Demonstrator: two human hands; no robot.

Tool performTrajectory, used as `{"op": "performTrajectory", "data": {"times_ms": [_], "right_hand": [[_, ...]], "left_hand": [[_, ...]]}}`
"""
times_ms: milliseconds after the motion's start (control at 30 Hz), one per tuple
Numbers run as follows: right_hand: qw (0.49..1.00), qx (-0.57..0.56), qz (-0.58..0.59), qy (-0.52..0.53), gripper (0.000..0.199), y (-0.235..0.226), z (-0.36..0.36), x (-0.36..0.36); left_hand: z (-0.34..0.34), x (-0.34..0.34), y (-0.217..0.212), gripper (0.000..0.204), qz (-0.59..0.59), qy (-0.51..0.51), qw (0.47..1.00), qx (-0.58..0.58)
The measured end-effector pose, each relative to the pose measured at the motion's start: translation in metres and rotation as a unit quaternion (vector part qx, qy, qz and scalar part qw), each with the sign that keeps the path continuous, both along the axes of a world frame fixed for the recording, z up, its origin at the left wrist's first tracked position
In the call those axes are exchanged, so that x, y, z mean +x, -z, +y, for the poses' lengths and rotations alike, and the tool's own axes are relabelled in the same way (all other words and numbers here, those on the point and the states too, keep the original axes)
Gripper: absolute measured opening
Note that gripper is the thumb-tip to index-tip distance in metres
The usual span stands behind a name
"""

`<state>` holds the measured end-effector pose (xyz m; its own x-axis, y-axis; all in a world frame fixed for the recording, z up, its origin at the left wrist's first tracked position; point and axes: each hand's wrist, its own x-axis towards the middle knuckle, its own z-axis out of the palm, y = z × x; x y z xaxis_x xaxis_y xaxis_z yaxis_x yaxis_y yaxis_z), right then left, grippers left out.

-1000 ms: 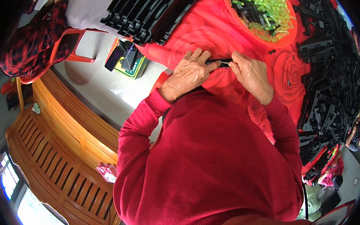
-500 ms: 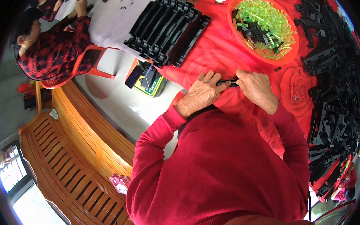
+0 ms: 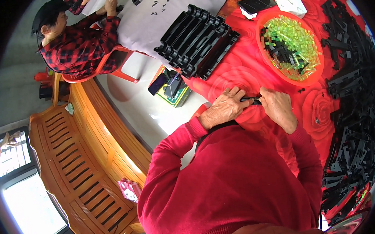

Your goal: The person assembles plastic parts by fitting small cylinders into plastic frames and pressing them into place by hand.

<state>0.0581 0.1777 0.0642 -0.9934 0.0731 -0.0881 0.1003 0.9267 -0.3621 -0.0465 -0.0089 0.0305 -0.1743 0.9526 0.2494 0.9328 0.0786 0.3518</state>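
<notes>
In the head view, the left hand (image 3: 226,109) and right hand (image 3: 279,109) come close together above the red-covered desk (image 3: 231,57), with a narrow black part (image 3: 250,99) between them. The fingers of both are drawn in on it, the left at one end, the right pinching the other; their exact contact is partly hidden. Good handling would keep the left grip steady and let the right work in line with the part, without bending it. The red bowl (image 3: 305,83) and black stack (image 3: 197,43) lie beyond, well apart from the fingers.
</notes>
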Motion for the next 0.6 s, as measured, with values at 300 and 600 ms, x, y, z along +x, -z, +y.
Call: {"op": "performTrajectory", "data": {"times_ms": [300, 600], "right_hand": [[0.996, -0.033, 0.069, 0.046, 0.014, 0.001, -0.002, 0.013], [0.935, -0.172, 0.204, 0.235, 0.018, 0.014, -0.001, 0.060]], "left_hand": [[-0.001, 0.005, 0.000, 0.035, 0.009, -0.002, 1.000, -0.006], [0.000, -0.026, -0.026, 0.027, 0.170, -0.235, 0.954, 0.078]]}}
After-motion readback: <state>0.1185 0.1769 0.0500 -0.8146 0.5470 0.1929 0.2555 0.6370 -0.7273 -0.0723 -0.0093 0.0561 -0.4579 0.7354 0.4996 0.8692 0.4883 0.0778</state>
